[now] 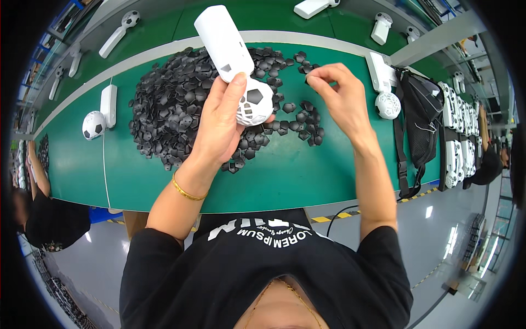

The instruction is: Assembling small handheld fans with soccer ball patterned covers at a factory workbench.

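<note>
My left hand (215,123) is closed around the neck of a white device with a long rounded body (223,41) and a football-patterned ball (262,104) at its near end. The thumb lies on top, and the long body tilts away to the far left. One black pentagon shows in the ball, beside white openwork. My right hand (344,96) is raised to the right of the ball, thumb and forefinger pinched on a small black pentagon piece (306,80), mostly hidden by the fingertips. Below and left of my hands spreads a large pile of black pentagon pieces (167,107).
Loose pentagon pieces (311,122) lie between my hands on the green table (307,170). Similar white devices stand at left (109,104) and right (378,71). A black backpack (419,120) and racked devices (452,109) are farther right. A green belt (203,22) runs behind.
</note>
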Demonstrator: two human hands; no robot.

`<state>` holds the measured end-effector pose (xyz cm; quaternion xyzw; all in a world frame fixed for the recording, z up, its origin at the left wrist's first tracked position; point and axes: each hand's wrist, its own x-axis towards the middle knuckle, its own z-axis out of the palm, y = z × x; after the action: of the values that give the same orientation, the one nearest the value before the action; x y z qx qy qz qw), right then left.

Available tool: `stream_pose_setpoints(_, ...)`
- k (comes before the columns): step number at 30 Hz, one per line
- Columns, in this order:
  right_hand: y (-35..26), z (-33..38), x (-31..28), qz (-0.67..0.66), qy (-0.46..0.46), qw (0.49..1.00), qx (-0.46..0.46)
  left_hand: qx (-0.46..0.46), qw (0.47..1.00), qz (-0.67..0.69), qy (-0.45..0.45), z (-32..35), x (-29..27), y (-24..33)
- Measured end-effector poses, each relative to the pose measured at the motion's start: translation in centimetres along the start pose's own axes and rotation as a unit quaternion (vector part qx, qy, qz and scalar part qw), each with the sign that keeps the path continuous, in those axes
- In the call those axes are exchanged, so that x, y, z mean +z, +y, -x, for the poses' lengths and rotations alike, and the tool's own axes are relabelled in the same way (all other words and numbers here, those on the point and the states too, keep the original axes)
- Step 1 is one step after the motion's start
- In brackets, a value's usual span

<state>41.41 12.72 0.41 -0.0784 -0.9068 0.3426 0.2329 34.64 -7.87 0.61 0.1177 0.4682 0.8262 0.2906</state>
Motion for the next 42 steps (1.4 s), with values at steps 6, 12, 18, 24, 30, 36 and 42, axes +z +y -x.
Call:
stream_pose_setpoints(6, -6.3, 4.8, 3.1, -0.393, 0.023, 0.916, 0.081, -0.025, 0.998, 0.05, -0.008, -0.4, 0.1, -1.0)
stream_pose_setpoints(12, -5.5, 5.3, 4.9, -0.31, 0.061, 0.949, 0.015, -0.031, 0.996, 0.087, -0.019, -0.3, -0.2, -1.3)
stream_pose_setpoints(18, -5.8, 5.2, 4.7, -0.304, 0.038, 0.95, 0.065, -0.024, 0.998, 0.06, -0.011, -0.2, -0.1, -1.2)
stream_pose_setpoints(24, -5.0, 4.9, 4.4, -0.326, -0.017, 0.941, 0.084, 0.003, 1.0, -0.024, 0.01, 0.2, 0.1, -1.4)
stream_pose_setpoints(30, -1.8, 1.2, 1.6, -0.327, -0.141, 0.931, 0.084, 0.012, 1.0, 0.027, -0.006, 0.1, 0.6, -0.8)
stream_pose_setpoints(36, 6.0, -1.4, 0.0, 0.118, -0.001, 0.993, -0.001, 0.001, 1.0, 0.002, -0.003, -0.5, -0.1, -0.7)
stream_pose_setpoints(42, 6.3, -2.2, 0.0, 0.161, -0.021, 0.986, -0.047, -0.001, 1.0, 0.003, 0.003, -0.5, -0.5, -0.6)
